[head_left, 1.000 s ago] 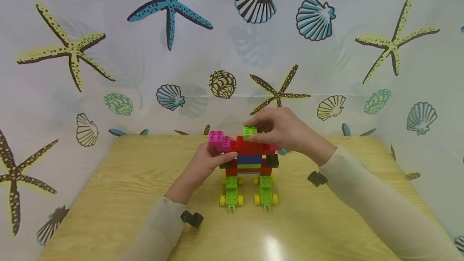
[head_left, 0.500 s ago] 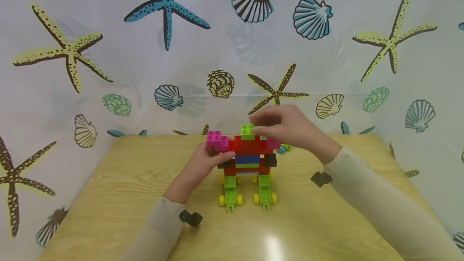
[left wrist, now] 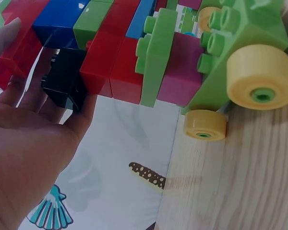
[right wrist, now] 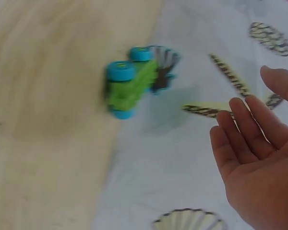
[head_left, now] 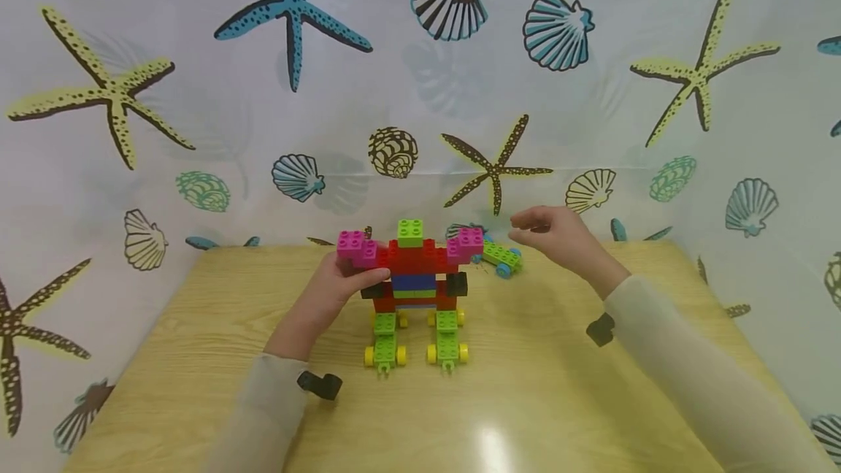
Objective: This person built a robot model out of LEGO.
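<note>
A robot figure of toy building bricks [head_left: 412, 261] stands on the wooden table in the head view. It has a red and blue body, pink shoulders, black bricks at its sides and two lime legs on yellow wheels. A lime brick [head_left: 410, 233] tops it as a head. My left hand [head_left: 312, 305] grips the figure's left-hand side under the pink shoulder brick [head_left: 351, 245], thumb in front; the left wrist view shows fingers behind the black brick [left wrist: 65, 79]. To the right of the figure, my right hand [head_left: 558, 236] is raised, holding nothing, fingers loosely extended.
Behind the figure to the right, a lime wheeled brick base [head_left: 501, 256] with blue wheels rests near the back of the wooden table [head_left: 558, 385]. A white cloth [head_left: 368, 79] printed with starfish and shells hangs around the table's back and sides.
My right hand has let go of the lime head brick and moved right, away from the figure. The figure and left hand sit further left in the head view, uncovering the wheeled base.
</note>
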Motion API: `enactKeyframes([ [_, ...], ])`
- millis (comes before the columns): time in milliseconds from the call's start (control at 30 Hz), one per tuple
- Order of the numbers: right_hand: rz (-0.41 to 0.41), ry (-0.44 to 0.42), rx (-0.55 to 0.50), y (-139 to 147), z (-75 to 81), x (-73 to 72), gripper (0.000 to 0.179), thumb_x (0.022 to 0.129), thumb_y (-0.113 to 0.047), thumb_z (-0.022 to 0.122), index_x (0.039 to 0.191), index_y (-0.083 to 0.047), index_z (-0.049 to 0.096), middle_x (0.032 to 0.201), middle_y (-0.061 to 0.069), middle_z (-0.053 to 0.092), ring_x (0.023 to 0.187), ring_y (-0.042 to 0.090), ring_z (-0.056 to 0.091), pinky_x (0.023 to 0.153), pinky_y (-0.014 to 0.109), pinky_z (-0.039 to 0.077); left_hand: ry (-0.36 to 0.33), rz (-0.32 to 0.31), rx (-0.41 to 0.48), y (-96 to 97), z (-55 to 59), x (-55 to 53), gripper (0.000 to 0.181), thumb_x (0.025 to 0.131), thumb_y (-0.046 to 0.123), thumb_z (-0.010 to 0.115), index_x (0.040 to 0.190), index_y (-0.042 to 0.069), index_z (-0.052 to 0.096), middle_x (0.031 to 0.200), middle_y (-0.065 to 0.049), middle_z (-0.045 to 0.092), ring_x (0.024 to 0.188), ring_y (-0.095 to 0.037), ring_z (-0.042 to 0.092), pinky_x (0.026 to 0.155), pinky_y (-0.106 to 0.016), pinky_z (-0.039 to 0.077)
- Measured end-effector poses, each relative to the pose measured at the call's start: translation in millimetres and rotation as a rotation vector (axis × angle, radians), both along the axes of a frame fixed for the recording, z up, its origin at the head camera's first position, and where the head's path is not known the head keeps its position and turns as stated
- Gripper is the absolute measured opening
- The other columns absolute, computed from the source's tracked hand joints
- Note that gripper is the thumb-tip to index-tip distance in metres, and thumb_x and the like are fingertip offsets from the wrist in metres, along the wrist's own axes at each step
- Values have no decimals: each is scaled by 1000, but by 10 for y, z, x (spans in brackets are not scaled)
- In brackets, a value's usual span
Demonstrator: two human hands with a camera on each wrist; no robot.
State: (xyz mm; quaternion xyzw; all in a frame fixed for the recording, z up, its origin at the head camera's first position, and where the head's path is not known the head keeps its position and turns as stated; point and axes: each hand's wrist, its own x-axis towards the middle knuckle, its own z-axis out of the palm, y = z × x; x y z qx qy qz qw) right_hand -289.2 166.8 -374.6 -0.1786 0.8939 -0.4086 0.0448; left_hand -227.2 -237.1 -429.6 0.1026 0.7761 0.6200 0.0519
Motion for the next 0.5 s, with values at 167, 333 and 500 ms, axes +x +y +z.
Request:
enactKeyframes([
  [167,-44,-90,5,12,-395,-148,59,107,-32,76,157,-4,61,163,22,60,149,46,57,124,62,51,-7,17,7,-97,13,-2,61,106,31,79,158,12,54,161,-14,63,152,-36,58,128,-53,49],
  [333,-91,-141,11,-34,-676,-246,72,105,-28,79,164,1,50,170,25,50,159,48,46,131,63,42,-18,29,16,-126,14,0,62,106,31,79,158,12,52,163,-15,61,153,-37,55,131,-60,44],
  [500,-159,-185,-29,-115,-856,-297,91,100,-30,85,171,2,36,174,26,44,163,47,40,137,61,35,-25,29,20,-138,22,8,64,105,32,79,159,13,51,164,-16,60,155,-38,54,133,-62,41],
])
